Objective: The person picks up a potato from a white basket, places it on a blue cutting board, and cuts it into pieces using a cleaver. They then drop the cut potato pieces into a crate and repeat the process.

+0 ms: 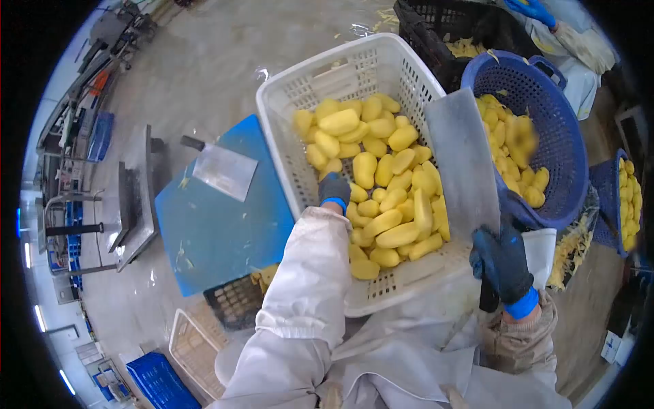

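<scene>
My left hand (334,189), in a dark glove with a blue wrist band, reaches into a white perforated crate (293,85). Its fingers are curled at a peeled potato (331,168), partly hidden from view. Many yellow peeled potatoes (398,198) lie heaped in the crate. At the crate's right side, my right hand (505,264), also dark-gloved, is closed around the dark handle of a large cleaver (464,163). The broad blade points away from me, over the crate's right rim.
A second cleaver (225,170) lies on a blue cutting board (218,225) to the left. At right stand a blue basket (579,157) of potatoes, a black crate (426,31) and another blue basket (603,204). Another person's blue-gloved hand (531,10) shows at top right.
</scene>
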Demonstrator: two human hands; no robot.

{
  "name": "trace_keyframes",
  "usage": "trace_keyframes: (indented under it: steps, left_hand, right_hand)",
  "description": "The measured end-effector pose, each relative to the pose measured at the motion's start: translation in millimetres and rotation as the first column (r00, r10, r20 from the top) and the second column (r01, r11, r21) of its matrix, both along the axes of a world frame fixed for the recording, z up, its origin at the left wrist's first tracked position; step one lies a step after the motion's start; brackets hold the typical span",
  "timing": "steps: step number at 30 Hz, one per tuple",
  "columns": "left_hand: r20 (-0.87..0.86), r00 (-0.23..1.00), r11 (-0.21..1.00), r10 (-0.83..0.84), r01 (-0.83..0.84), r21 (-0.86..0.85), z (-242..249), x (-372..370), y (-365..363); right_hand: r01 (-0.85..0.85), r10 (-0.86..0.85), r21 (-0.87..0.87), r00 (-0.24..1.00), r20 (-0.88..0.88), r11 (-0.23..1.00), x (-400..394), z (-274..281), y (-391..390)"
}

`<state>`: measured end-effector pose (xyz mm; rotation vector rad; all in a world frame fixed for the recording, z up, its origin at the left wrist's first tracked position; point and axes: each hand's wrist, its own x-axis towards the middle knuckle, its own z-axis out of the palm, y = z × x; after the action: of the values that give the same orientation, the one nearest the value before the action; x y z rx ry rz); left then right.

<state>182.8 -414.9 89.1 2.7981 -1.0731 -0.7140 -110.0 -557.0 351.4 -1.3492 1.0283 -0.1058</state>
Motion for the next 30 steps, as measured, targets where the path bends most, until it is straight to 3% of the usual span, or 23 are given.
trace_keyframes:
  steps: [1,2,3,4,5,7,8,9,12,13,14,15,16,17,19,20,22,23,25,26,27,29,30]
  left_hand:
    - [-0.008,1.0,1.0,-0.008,0.008,-0.002,-18.1,3.4,-5.2]
    - [-0.114,0.962,0.952,0.248,-0.264,-0.153,-39.3,2.4,-8.4]
    - [-0.251,0.85,0.812,0.463,-0.52,-0.264,-57.4,5.8,-15.6]
    - [-0.308,0.897,0.837,0.318,-0.418,-0.353,-64.0,13.6,-28.9]
    - [-0.313,0.899,0.839,0.307,-0.411,-0.356,-72.2,14.3,-42.3]
    - [0.13,0.99,0.922,0.058,-0.003,-0.386,-82.8,4.5,-64.8]
    - [-0.086,0.99,0.959,0.111,-0.13,-0.251,-74.9,0.2,-70.3]
    - [-0.096,0.99,0.958,0.105,-0.127,-0.257,-81.4,-5.4,-72.6]
    - [0.035,0.938,0.796,0.345,-0.272,-0.541,-103.7,-11.5,-71.0]
    - [0.044,0.936,0.8,0.348,-0.272,-0.534,-103.5,-11.8,-69.0]
    - [-0.402,0.769,0.527,0.497,-0.636,-0.564,-101.0,-10.2,-68.9]
    - [-0.774,0.438,0.196,0.458,-0.899,-0.393,-96.5,-7.9,-67.9]
    - [-0.543,0.682,0.347,0.49,-0.724,-0.596,-120.1,-1.6,-62.0]
    - [-0.513,0.761,0.447,0.397,-0.649,-0.616,-130.2,-1.4,-53.3]
    - [0.062,0.945,0.791,0.322,-0.232,-0.567,-96.7,0.5,-37.1]
    - [0.065,0.941,0.785,0.332,-0.237,-0.573,-87.5,3.4,-29.3]
    - [-0.392,0.882,0.698,0.263,-0.454,-0.554,-78.7,15.8,-17.9]
    - [-0.384,0.884,0.693,0.265,-0.452,-0.562,-76.9,15.8,-14.8]
    - [-0.714,0.566,0.481,0.412,-0.801,-0.358,-49.8,7.3,-15.9]
    - [-0.605,0.726,0.653,0.327,-0.636,-0.41,-72.3,16.3,-8.0]
    - [-0.607,0.727,0.651,0.322,-0.635,-0.416,-90.3,22.0,-4.8]
    - [-0.426,0.902,0.838,0.07,-0.284,-0.465,-126.5,29.0,-5.6]
    - [-0.427,0.902,0.838,0.065,-0.283,-0.468,-159.5,33.7,-10.9]
  right_hand:
    - [-0.014,0.014,0.011,1.0,-0.005,1.0,-0.5,-2.7,-3.1]
    - [-0.02,0.021,0.047,1.0,-0.004,0.999,-3.7,-7.1,-6.9]
    - [-0.009,0.01,0.045,1.0,-0.01,0.999,-4.6,-8.1,-9.0]
    - [-0.022,0.025,0.054,0.998,-0.054,0.998,-4.5,-6.7,-10.9]
    - [-0.035,0.041,0.063,0.994,-0.1,0.997,-3.6,-4.7,-13.1]
    - [-0.056,0.062,0.044,0.986,-0.154,0.997,0.8,-0.5,-14.8]
    - [-0.015,0.031,0.093,0.983,-0.179,0.996,3.5,2.0,-13.2]
    - [0.027,0.002,0.14,0.979,-0.205,0.99,3.5,2.5,-12.1]
    - [-0.08,0.093,0.077,0.98,-0.178,0.994,4.3,0.9,-12.0]
    - [-0.137,0.143,0.041,0.974,-0.177,0.99,6.9,2.1,-9.6]
    - [-0.145,0.151,0.046,0.975,-0.165,0.988,8.8,1.7,-8.2]
    - [-0.128,0.135,0.051,0.976,-0.172,0.991,10.2,0.4,-7.4]
    - [-0.113,0.12,0.05,0.977,-0.177,0.992,12.7,0.4,-5.3]
    - [-0.124,0.13,0.043,0.978,-0.164,0.991,16.5,1.6,-0.7]
    - [0.003,0.001,0.096,0.999,-0.037,0.995,19.3,3.7,6.6]
    - [-0.009,0.011,0.09,0.999,-0.032,0.996,17.1,1.3,8.5]
    - [-0.12,0.12,-0.02,0.993,0.002,0.993,14.0,-4.6,9.6]
    - [-0.125,0.125,-0.026,0.992,0.012,0.992,13.7,-2.4,13.4]
    - [-0.072,0.07,0.071,0.997,0.03,0.995,15.5,-0.1,17.3]
    - [-0.072,0.07,0.065,0.997,0.032,0.995,15.0,-2.0,17.0]
    - [-0.082,0.082,0.073,0.997,0.002,0.994,13.7,-5.6,15.9]
    - [-0.086,0.089,0.079,0.995,-0.034,0.993,11.0,-12.5,11.4]
    - [-0.069,0.077,0.126,0.995,-0.061,0.99,10.0,-14.8,8.5]
